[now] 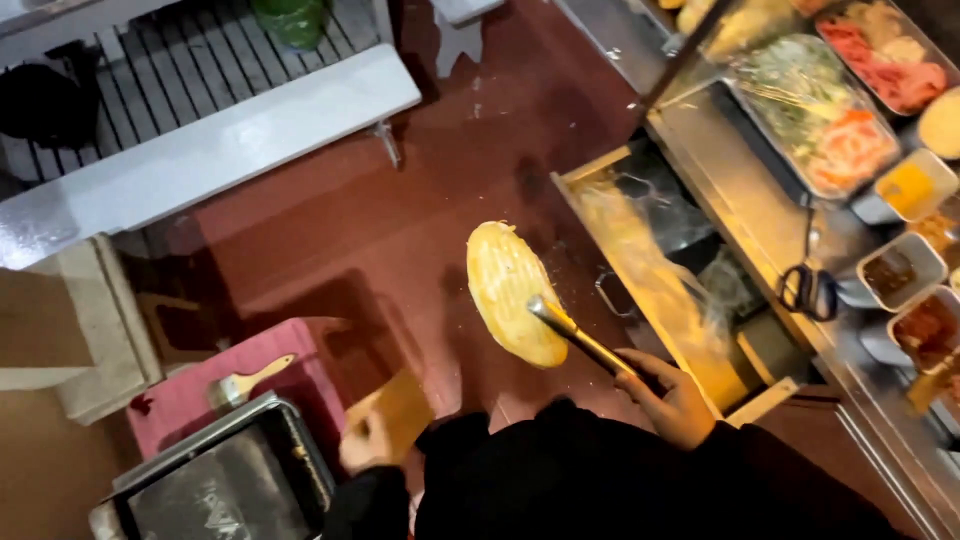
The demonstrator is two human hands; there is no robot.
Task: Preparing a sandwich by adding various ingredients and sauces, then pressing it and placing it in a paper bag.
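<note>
Steel trays (830, 120) on the table (740, 210) hold shredded greens, orange and pink toppings (small tubs beside carry sauces). Right hand (672, 398) fingers wrap tongs (580, 338), which pinch a golden flatbread (508, 285) above the floor. Left hand (365, 445) fingers clasp a brown paper sleeve (400, 410).

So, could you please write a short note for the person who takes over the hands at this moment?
Right hand: grips metal tongs, which clamp a flat yellow bread in the air above the red floor.
Left hand: holds a brown paper sleeve beside the dark tray.
Done: bread lifted.
Left: bread not yet in the sleeve. Toppings sit on the counter, right.
</note>
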